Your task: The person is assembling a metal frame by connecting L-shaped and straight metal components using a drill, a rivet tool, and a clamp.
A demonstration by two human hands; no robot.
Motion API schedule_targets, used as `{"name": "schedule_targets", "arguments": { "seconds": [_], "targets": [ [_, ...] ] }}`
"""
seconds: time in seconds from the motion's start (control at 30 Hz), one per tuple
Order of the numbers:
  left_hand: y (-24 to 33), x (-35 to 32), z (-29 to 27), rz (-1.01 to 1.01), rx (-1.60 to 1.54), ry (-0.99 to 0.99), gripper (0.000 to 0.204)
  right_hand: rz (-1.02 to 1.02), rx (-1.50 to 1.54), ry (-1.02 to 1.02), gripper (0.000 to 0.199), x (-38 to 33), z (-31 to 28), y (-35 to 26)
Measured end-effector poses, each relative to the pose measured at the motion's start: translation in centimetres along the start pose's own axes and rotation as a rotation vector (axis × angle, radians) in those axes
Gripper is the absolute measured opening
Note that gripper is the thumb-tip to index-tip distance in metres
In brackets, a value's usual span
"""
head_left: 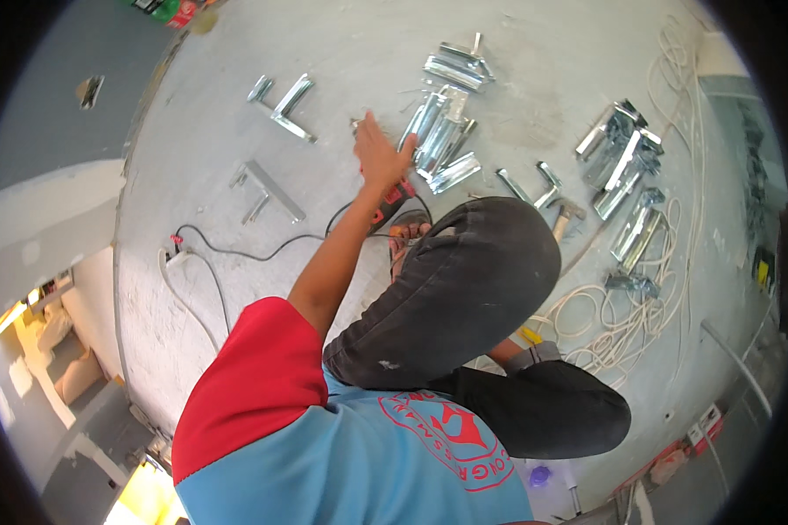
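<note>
Right hand hidden behind raised knee [464, 289]

Bent shiny metal channel pieces [442, 140] lie clustered on grey concrete floor [201, 157]; left hand [379, 153] reaches beside them.

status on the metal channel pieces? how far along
Done-looking: cut channel pieces lie spread across the concrete floor. In hand: left hand reaches to the channel stack, above a corded power tool. Left: bundles at right lie untouched. Right hand hidden.

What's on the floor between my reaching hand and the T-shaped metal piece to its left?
Bare concrete floor; in the head view nothing lies between the left hand and the T-shaped metal piece.
</note>
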State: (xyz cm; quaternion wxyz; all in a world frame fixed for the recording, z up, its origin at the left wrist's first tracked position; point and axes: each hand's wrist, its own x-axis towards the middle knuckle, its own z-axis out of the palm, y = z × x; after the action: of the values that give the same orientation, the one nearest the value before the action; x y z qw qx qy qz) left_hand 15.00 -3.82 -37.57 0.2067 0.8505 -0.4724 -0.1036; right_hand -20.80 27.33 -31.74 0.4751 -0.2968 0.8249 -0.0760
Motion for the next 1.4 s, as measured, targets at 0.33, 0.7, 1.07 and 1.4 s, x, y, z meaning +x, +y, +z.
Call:
{"name": "schedule_targets", "arguments": {
  "seconds": [0.33, 0.7, 1.07, 1.4],
  "targets": [
    [5.8, 5.8, 8.5, -0.04, -0.034, -0.747, 0.146, 0.04, 0.095, 0.014, 0.057, 0.3, 2.6, -1.9],
    [16.9, 7.8, 9.7, 0.278, -0.13, -0.802, 0.134, 0.108, 0.163, 0.045, 0.053, -1.8, 2.5, -0.8],
    [11.5, -7.1, 1.5, 0.958, -0.165, -0.452, 0.013, 0.204, 0.213, 0.087, 0.05, -4.5, 0.3, 2.7],
    [9.2, -9.0, 4.2, 0.852, -0.29, -0.918, 0.022, 0.227, 0.242, 0.103, 0.046, -5.1, -0.4, 3.4]
  ]
}}
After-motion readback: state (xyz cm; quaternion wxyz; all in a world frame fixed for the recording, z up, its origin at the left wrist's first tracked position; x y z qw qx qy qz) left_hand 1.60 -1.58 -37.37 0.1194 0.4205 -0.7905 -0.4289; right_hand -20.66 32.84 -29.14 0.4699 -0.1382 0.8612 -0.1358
